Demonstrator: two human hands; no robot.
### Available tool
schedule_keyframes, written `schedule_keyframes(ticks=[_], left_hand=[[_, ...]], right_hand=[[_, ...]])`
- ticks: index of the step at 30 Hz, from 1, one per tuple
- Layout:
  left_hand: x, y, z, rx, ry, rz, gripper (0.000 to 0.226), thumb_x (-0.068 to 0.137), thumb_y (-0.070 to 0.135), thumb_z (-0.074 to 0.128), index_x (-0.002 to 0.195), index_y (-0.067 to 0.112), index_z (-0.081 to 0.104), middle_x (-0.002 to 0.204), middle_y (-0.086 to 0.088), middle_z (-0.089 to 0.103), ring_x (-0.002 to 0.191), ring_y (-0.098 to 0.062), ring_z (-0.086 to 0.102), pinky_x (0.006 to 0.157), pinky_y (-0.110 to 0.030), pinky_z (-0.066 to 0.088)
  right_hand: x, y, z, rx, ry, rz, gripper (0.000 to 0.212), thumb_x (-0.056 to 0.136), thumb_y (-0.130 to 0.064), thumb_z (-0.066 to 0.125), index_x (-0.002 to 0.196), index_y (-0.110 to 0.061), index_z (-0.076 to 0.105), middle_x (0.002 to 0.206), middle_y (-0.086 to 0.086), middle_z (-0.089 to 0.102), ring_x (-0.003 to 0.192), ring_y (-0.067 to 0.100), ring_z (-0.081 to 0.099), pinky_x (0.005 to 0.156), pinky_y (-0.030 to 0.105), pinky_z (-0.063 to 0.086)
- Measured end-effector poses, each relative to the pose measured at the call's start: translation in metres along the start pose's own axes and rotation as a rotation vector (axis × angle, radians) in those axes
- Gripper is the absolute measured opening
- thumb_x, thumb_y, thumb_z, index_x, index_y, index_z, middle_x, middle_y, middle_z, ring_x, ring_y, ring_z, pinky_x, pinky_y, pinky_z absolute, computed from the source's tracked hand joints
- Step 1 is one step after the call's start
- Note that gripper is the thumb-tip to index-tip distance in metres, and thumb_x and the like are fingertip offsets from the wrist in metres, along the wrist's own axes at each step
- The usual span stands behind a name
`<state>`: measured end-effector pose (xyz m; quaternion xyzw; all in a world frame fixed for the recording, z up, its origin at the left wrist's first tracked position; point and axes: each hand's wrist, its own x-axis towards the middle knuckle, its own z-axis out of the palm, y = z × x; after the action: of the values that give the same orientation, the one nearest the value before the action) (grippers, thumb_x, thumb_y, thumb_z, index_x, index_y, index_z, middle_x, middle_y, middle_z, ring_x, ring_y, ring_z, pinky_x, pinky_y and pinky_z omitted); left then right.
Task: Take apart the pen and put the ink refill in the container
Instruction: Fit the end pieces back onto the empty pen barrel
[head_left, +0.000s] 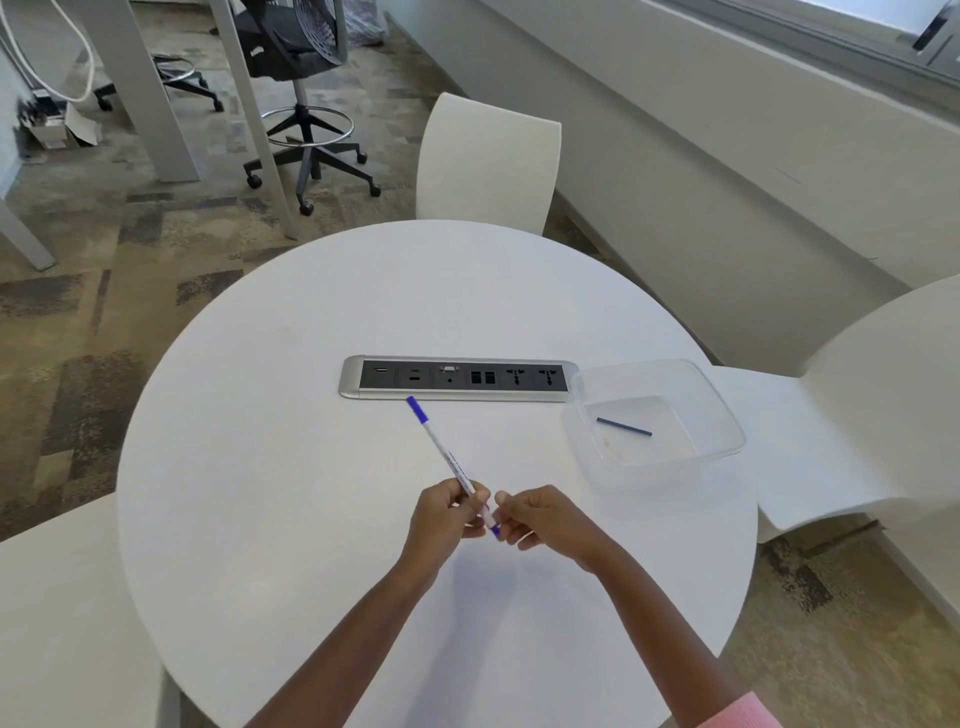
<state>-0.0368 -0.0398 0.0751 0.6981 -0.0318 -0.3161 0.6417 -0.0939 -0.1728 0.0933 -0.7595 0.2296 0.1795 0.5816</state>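
**White pen in both hands, one refill already in the container**

White and blue, the pen (451, 464) is clamped in the left hand (445, 516) at its lower barrel, while the right hand (540, 517) pinches its near blue end. It looks still assembled. Beyond and right of the pen, the clear container (722, 410) holds one dark refill (624, 427). Left to do: pulling this pen's refill and dropping it in.

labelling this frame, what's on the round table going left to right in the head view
left hand → right hand → clear container with a dark refill lying in it. The pen held in both hands and the socket strip overlap these sideways, so they are left out.
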Motion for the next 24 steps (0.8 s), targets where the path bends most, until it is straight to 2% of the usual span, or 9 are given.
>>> schedule_keyframes(ticks=[4, 8, 11, 15, 17, 19, 21, 24], left_hand=[[0.001, -0.009, -0.001, 0.184, -0.086, -0.054, 0.013, 0.094, 0.008, 0.051, 0.088, 0.004, 0.062, 0.065, -0.001, 0.057, 0.058, -0.013, 0.056, 0.061, -0.021, 0.051], [-0.003, -0.011, -0.003, 0.176, -0.273, -0.130, 0.020, 0.097, 0.005, 0.044, 0.084, 0.007, 0.060, 0.066, -0.002, 0.055, 0.056, -0.010, 0.055, 0.057, -0.016, 0.051], [-0.003, -0.013, -0.006, 0.173, -0.304, -0.159, 0.020, 0.097, 0.006, 0.043, 0.086, 0.007, 0.059, 0.067, -0.001, 0.056, 0.055, -0.007, 0.056, 0.056, -0.015, 0.051], [0.004, -0.019, -0.010, 0.238, -0.246, -0.127, 0.016, 0.096, 0.011, 0.047, 0.088, 0.006, 0.061, 0.078, -0.005, 0.061, 0.062, -0.010, 0.057, 0.064, -0.018, 0.050], [0.009, -0.026, -0.012, 0.406, -0.131, -0.043, 0.017, 0.096, 0.014, 0.048, 0.090, 0.007, 0.063, 0.091, -0.010, 0.064, 0.072, -0.013, 0.056, 0.070, -0.022, 0.046], [0.012, -0.034, -0.016, 0.612, 0.022, 0.080, 0.017, 0.095, 0.016, 0.050, 0.100, 0.008, 0.064, 0.105, -0.009, 0.063, 0.086, -0.014, 0.055, 0.076, -0.019, 0.041], [0.015, -0.040, -0.021, 0.736, 0.119, 0.190, 0.020, 0.094, 0.017, 0.052, 0.110, 0.010, 0.061, 0.117, -0.007, 0.058, 0.105, -0.016, 0.053, 0.085, -0.019, 0.039], [0.023, -0.048, -0.027, 0.898, 0.172, 0.255, 0.032, 0.095, 0.024, 0.048, 0.126, 0.014, 0.051, 0.136, -0.006, 0.048, 0.127, -0.019, 0.039, 0.103, -0.025, 0.034]], right_hand=[[0.017, -0.003, 0.006, -0.135, 0.269, -0.118, 0.023, 0.090, -0.018, 0.052, 0.092, -0.002, 0.067, 0.078, 0.005, 0.064, 0.062, 0.009, 0.055, 0.058, 0.015, 0.043], [0.031, -0.010, 0.019, -0.117, 0.294, -0.143, 0.020, 0.088, -0.017, 0.055, 0.089, -0.001, 0.067, 0.081, 0.011, 0.067, 0.065, 0.014, 0.057, 0.064, 0.022, 0.046], [0.038, -0.010, 0.028, -0.061, 0.293, -0.116, 0.019, 0.087, -0.016, 0.057, 0.088, 0.000, 0.067, 0.082, 0.016, 0.069, 0.068, 0.017, 0.057, 0.069, 0.029, 0.048], [0.047, -0.007, 0.033, 0.016, 0.351, -0.089, 0.015, 0.086, -0.013, 0.057, 0.091, -0.002, 0.066, 0.079, 0.011, 0.067, 0.068, 0.018, 0.056, 0.071, 0.032, 0.049], [0.052, -0.004, 0.035, -0.037, 0.418, -0.085, 0.017, 0.086, -0.014, 0.058, 0.094, -0.001, 0.065, 0.086, 0.013, 0.067, 0.072, 0.017, 0.055, 0.068, 0.024, 0.046], [0.057, 0.000, 0.037, -0.117, 0.486, -0.089, 0.018, 0.086, -0.014, 0.058, 0.093, 0.001, 0.064, 0.087, 0.014, 0.066, 0.073, 0.017, 0.054, 0.064, 0.019, 0.041], [0.064, 0.003, 0.038, -0.176, 0.521, -0.079, 0.018, 0.086, -0.013, 0.058, 0.090, 0.003, 0.063, 0.088, 0.017, 0.066, 0.072, 0.018, 0.053, 0.066, 0.023, 0.040], [0.074, 0.006, 0.041, -0.235, 0.530, -0.018, 0.022, 0.087, -0.015, 0.057, 0.104, 0.000, 0.058, 0.103, 0.017, 0.064, 0.084, 0.024, 0.060, 0.074, 0.026, 0.044]])
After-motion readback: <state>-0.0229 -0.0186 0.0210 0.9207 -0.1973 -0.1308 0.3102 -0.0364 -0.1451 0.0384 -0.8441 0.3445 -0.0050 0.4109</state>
